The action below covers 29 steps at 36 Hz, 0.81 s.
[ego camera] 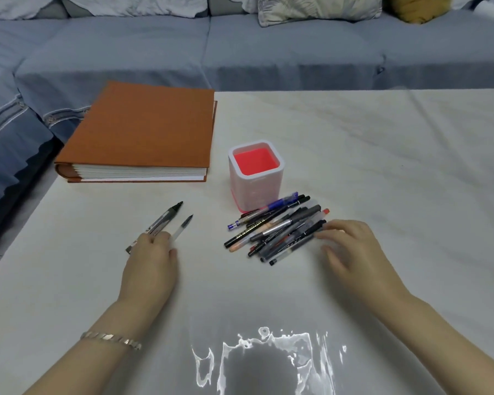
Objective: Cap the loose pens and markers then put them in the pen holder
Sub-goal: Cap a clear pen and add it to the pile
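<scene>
1. Blue-grey sofa [240, 52] cushions are seen across the background at 12 o'clock, with a patterned pillow [317, 7] and a mustard pillow [417, 7] along the top edge.
2. A pale table [382, 166] is spread in front of the sofa.
3. A thick orange-brown album [143, 129] is laid flat and closed at 10 o'clock from the table's middle, its page edges turned towards the viewer.
4. The pen holder [255, 192], a white square cup with a red inside, is stood upright near the table's middle; nothing is seen inside it.
5. A pile of pens [277, 229] is heaped just beside the holder's base at 5 o'clock, the barrels mostly aimed from 8 o'clock to 2 o'clock.
6. The left hand [150, 266] is placed at 8 o'clock from the holder, with a bracelet [111, 337] worn on its wrist.
7. Its fingers are curled round two items, a black marker [166, 218] and a clear-barrelled pen [183, 226], both pointed towards 1 o'clock; whether they are capped cannot be told.
8. The right hand [351, 249] is held at the pile's 3 o'clock end, palm down and blurred.
9. Its fingers are loosely extended, and the tips are laid against the nearest pens without anything being gripped.
</scene>
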Tool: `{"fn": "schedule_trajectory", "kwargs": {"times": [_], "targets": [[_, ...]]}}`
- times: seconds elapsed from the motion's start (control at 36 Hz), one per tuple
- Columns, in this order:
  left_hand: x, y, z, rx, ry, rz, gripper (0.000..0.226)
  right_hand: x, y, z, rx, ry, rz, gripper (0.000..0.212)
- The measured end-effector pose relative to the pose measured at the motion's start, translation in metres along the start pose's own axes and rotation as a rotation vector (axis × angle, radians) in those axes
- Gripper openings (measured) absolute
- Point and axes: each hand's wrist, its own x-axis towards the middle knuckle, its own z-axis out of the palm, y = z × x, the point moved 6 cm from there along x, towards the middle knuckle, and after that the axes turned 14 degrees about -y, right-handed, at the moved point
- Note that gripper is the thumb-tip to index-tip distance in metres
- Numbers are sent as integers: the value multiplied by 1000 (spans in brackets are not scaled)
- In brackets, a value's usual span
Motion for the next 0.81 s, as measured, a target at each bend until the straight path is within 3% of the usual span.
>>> {"fn": "schedule_trajectory", "kwargs": {"times": [0.17,0.28,0.39,0.58,0.75,0.81], "targets": [[2,10,4,65,-4,38,16,-35,41,-17,-18,-95,245,23],[-11,31,1,-84,18,114,8,-40,57,-22,-54,-142,310,18],[-27,51,0,-320,-32,180,6,-34,57,-18,-106,-119,308,14],[-44,70,-3,-517,-113,246,15,-10,62,-3,-200,-53,301,16],[-54,82,-9,-634,-158,316,15,-2,54,-2,-91,-89,294,6],[-57,84,-9,-679,-170,325,18,-4,44,-6,63,-103,263,7]]}}
